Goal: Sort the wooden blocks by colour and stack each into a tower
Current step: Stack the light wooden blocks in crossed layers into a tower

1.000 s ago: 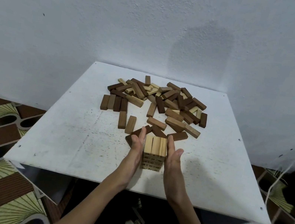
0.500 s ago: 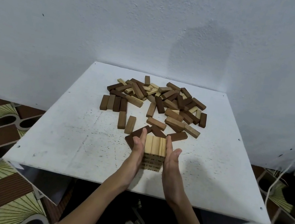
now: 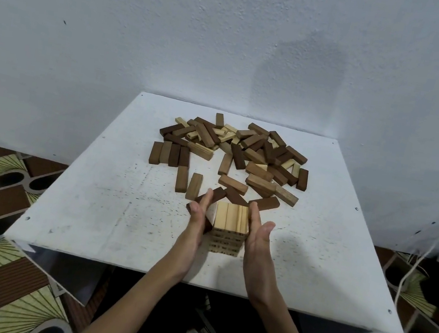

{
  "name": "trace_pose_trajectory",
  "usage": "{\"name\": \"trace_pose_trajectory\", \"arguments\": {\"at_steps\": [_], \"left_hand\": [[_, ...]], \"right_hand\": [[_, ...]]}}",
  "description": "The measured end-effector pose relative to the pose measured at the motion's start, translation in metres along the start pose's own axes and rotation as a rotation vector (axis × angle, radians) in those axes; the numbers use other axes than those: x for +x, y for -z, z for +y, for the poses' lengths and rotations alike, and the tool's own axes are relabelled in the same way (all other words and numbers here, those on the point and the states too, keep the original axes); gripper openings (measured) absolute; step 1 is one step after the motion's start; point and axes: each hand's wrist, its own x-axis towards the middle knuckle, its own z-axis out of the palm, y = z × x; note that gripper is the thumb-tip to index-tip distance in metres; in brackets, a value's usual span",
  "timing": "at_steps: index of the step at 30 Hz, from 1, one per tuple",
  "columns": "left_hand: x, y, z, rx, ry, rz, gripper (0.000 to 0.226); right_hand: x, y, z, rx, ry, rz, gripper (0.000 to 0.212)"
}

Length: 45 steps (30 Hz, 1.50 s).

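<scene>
Pale block tower (image 3: 230,227) near the front of the worktop (image 3: 96,203), flanked by left hand (image 3: 198,215) and right hand (image 3: 258,232), fingers straight and together against its sides; uneven squeezing could shear layers or topple it.

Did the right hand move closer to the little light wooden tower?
Yes. The right hand moved left across the white table, closing the gap until its straight fingers lie against the light wooden block tower.
</scene>
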Motion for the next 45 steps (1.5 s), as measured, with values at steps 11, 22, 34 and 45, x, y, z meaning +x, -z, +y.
{"name": "trace_pose_trajectory", "arguments": {"at_steps": [11,22,34,45], "left_hand": [[0.019,0.049,-0.023,0.541,-0.273,0.126,0.054],[0.042,0.075,-0.011,0.589,-0.351,0.134,0.034],[0.158,0.097,0.040,1.030,-0.434,0.257,0.020],[0.209,0.097,0.049,1.606,-0.393,-0.081,0.036]], "right_hand": [[0.016,0.008,0.005,-0.046,0.052,0.074,0.069],[0.057,0.034,-0.023,-0.169,0.178,0.256,0.042],[0.175,0.063,-0.049,-0.840,0.087,0.374,0.020],[0.205,0.069,-0.066,-0.866,0.065,0.284,0.020]]}}
